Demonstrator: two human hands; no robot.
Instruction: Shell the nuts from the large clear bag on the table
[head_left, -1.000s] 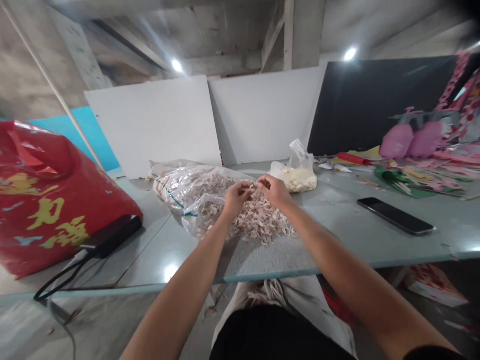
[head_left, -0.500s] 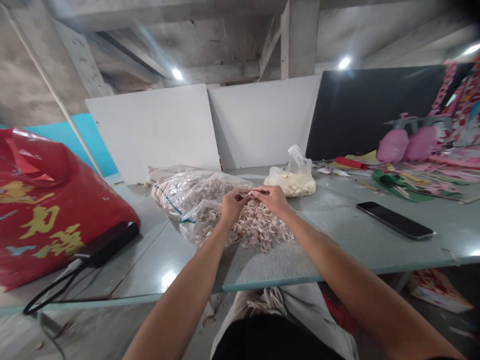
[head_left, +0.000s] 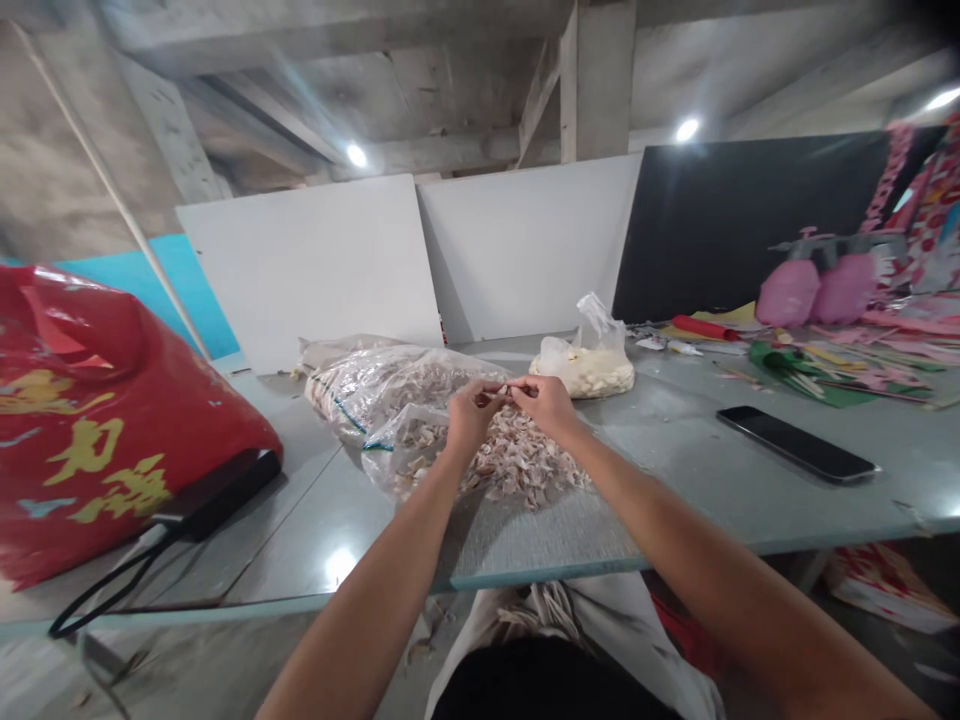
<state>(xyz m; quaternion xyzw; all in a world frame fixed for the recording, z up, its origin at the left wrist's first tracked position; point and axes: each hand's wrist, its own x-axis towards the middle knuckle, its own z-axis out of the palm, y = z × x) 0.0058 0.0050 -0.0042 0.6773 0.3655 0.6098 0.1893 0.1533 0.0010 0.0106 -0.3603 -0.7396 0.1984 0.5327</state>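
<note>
My left hand (head_left: 474, 410) and my right hand (head_left: 546, 402) meet fingertip to fingertip above a heap of small, curled, pinkish-beige flakes (head_left: 529, 462). Both are closed in a pinch on a small pale piece (head_left: 505, 390), mostly covered by the fingers, so its exact kind is unclear. Left of the heap, a clear plastic bag (head_left: 375, 380) full of similar flakes lies on its side with its mouth toward the heap. Behind my right hand sits a smaller clear bag (head_left: 585, 368) holding cream-coloured pieces.
A large red bag (head_left: 112, 420) stands at the left, with a black device and cable (head_left: 225, 495) before it. On the right lie a phone (head_left: 795, 442), pink spray bottles (head_left: 787, 292) and coloured scraps (head_left: 840, 375). White boards (head_left: 315, 265) lean behind the table (head_left: 540, 545).
The fingertips have parted slightly, and more of the small piece between them shows. The view has shifted a little; the heap and bags look unchanged.
</note>
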